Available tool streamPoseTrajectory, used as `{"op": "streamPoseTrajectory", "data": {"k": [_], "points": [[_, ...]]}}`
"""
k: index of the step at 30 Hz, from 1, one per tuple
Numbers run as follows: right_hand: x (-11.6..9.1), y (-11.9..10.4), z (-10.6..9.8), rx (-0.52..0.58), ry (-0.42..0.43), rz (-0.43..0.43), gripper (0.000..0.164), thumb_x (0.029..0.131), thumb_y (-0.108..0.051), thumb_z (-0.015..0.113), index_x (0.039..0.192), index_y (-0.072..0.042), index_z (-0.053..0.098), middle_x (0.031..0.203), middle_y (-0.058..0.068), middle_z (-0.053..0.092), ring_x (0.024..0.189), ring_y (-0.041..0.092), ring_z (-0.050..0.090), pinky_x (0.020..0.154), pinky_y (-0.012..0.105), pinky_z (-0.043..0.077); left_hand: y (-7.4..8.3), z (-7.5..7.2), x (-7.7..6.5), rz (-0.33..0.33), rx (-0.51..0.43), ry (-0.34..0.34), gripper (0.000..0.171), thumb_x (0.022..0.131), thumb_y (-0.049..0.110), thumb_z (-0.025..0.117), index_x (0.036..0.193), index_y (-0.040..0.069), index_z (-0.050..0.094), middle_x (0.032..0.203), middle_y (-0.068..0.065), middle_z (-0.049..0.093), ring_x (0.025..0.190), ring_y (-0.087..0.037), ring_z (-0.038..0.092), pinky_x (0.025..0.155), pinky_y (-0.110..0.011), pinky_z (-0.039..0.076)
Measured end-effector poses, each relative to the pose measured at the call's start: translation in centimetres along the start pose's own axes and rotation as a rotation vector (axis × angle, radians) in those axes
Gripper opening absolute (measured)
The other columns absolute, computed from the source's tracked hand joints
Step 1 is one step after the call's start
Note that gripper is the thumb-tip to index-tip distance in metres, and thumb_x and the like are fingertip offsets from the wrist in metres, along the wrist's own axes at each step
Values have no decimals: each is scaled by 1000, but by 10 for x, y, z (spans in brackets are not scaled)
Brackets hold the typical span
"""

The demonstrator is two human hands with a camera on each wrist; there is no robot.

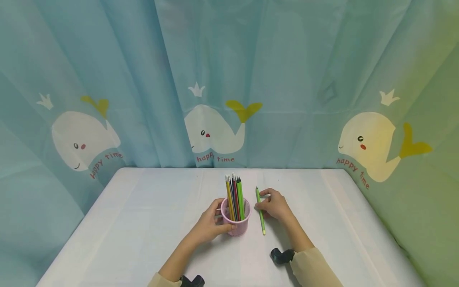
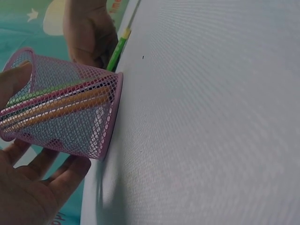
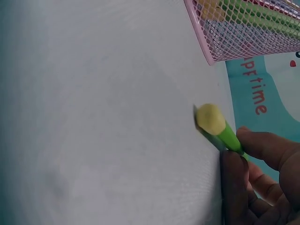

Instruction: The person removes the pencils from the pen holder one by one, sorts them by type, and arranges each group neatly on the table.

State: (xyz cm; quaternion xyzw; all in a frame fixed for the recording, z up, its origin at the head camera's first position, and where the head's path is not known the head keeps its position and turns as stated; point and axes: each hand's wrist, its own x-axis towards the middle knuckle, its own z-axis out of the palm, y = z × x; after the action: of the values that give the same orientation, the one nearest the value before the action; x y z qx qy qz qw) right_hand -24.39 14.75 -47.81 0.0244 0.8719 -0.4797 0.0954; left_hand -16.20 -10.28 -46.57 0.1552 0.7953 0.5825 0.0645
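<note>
Two hands at work: a person sits at a white table, seen from a head camera and two wrist cameras.
Curtain [image 1: 287, 79]: pale blue-green cloth with white whales, hanging behind and to both sides of the table.
Table [image 1: 143, 223]: covered in plain white cloth.
Cup [image 1: 236, 225]: pink wire-mesh holder, upright near the middle of the table, just left of the loose pencil.
Left hand [image 1: 208, 225]: fingers and thumb curled round the cup's side, holding it.
Right hand [image 1: 274, 204]: thumb and fingers pinching the loose pencil about halfway along.
Pencils in cup [image 1: 234, 197]: a bunch of coloured ones, standing with points up.
Loose pencil [image 1: 260, 211]: green with a yellow eraser end [image 3: 211, 118], lying on the table, point away from the person.
Doing it well, as a judgement: the pinch should stay firm and near the middle so the pencil does not swing, and the left hand should keep the light cup from tipping.
</note>
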Motion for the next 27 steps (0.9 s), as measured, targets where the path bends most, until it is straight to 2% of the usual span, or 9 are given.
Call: {"op": "streamPoseTrajectory", "data": {"k": [14, 27], "points": [[1, 1, 2, -9, 15, 2, 40, 80, -13, 81, 114, -5, 63, 79, 7, 68, 59, 17, 64, 54, 29, 58, 1, 0, -1, 7, -10, 1, 79, 82, 17, 82, 147, 11, 38, 144, -17, 49, 129, -38, 53, 107, -49, 48], [0, 2, 1, 19, 16, -18, 40, 83, -17, 79, 117, -5, 62, 79, 7, 68, 61, 18, 64, 54, 30, 58, 2, -1, -2, 7, -12, 0, 79, 82, 18, 82, 147, 10, 37, 144, -18, 50, 130, -40, 53, 107, -49, 48]]}}
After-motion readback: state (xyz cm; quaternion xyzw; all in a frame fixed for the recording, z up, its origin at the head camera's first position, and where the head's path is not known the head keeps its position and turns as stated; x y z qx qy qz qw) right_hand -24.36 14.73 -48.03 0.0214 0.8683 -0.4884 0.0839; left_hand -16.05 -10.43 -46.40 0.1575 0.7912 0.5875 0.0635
